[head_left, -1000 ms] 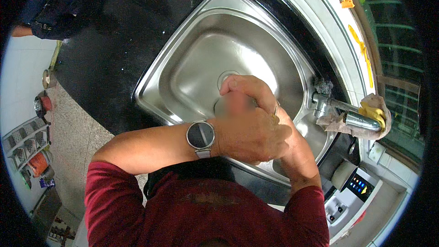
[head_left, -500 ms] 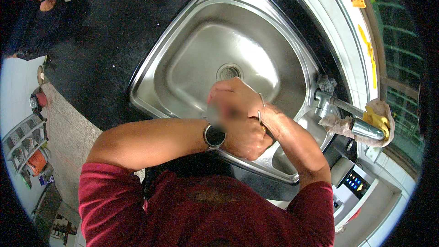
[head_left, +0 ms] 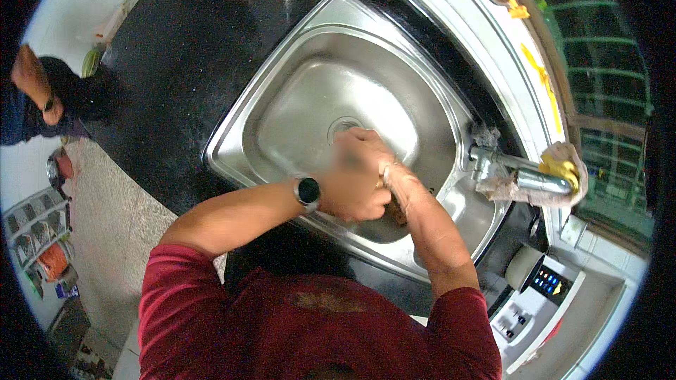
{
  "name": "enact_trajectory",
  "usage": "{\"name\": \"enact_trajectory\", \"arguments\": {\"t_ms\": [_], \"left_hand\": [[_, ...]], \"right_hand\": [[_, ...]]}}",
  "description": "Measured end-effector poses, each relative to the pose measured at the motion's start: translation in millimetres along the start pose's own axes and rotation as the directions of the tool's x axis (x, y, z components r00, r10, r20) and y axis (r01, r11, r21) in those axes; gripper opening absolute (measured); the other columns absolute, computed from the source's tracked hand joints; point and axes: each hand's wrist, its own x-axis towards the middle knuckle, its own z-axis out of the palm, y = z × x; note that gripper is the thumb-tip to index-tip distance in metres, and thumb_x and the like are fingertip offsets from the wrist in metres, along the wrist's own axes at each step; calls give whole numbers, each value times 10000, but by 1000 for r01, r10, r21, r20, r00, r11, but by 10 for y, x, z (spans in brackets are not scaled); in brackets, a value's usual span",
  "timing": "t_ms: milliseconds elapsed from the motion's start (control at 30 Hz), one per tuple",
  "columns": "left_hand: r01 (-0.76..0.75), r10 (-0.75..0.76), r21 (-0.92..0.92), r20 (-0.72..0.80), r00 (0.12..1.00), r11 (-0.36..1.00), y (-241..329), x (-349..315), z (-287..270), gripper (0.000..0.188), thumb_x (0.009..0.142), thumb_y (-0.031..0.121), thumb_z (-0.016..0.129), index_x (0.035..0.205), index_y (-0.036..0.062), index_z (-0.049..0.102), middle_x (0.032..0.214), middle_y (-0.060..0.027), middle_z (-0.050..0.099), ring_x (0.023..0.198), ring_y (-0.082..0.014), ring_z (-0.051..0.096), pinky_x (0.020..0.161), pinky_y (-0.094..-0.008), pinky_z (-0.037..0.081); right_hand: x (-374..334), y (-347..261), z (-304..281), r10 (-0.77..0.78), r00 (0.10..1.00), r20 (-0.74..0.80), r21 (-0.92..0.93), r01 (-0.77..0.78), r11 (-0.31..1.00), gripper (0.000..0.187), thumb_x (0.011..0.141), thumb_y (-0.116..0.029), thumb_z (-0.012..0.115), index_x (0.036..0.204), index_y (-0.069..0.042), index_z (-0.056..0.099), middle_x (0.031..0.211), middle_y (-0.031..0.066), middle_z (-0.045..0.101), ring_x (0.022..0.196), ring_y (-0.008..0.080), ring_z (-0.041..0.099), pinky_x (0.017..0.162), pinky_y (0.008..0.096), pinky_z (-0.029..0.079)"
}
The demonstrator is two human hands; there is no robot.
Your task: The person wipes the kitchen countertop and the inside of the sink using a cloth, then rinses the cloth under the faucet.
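Both my hands are close together and overlapping above the near side of the stainless steel sink (head_left: 296,84). My left hand (head_left: 355,197), below a wrist with a round black watch (head_left: 307,191), has its fingers curled in. Against it lies my right hand (head_left: 366,146), nearer the drain (head_left: 343,127), with bent fingers and a metal bangle on the wrist. A blurred patch covers the place where they meet, so anything between them is hidden. Something brown (head_left: 398,212) shows partly beside my right forearm; I cannot make out its kind.
A tap (head_left: 528,174) wrapped in cloth reaches over the small side basin (head_left: 461,214) at right. Black counter (head_left: 176,77) surrounds the sink. Another person's arm (head_left: 35,84) is at the far left. A white appliance with a lit panel (head_left: 549,281) stands at lower right.
The view has shifted. My hands have turned against each other and the left one has slid up slightly. The brown thing has come into sight beside my right forearm.
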Motion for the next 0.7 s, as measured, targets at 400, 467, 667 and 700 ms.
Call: {"name": "enact_trajectory", "arguments": {"t_ms": [400,467,667,700], "left_hand": [[368,-972,-909,231,50,-196,422,-633,-1012,358,934,268,666,1170,3,617,1005,-89,661,836,-143,646,675,-289,527],[458,-958,-878,237,163,-140,642,-627,-1028,422,921,284,684,1207,-13,596,1012,-79,659,832,-136,646,659,-276,527],[62,-975,-978,203,87,-198,929,-809,-1210,311,972,251,606,1145,-5,631,949,-78,686,841,-139,651,675,-305,513],[-68,-972,-977,189,143,-200,989,-893,-1281,315,1007,260,555,1144,-7,651,941,-62,703,881,-155,646,762,-339,528]], "right_hand": [[-811,-405,-168,-454,856,-249,373,517,770,452,786,120,594,1216,-21,591,1006,74,678,937,141,625,775,251,493],[-867,-501,-118,-470,833,-292,467,553,689,518,743,165,513,1224,-20,572,1085,98,657,988,164,618,854,281,489],[-1326,-616,-3,-465,839,-281,247,532,810,584,690,170,456,1225,-26,581,1113,111,623,726,84,581,597,209,472],[-1348,-591,18,-488,829,-274,234,550,802,580,684,156,464,1215,-38,593,1101,96,619,729,82,551,602,209,430]]}}
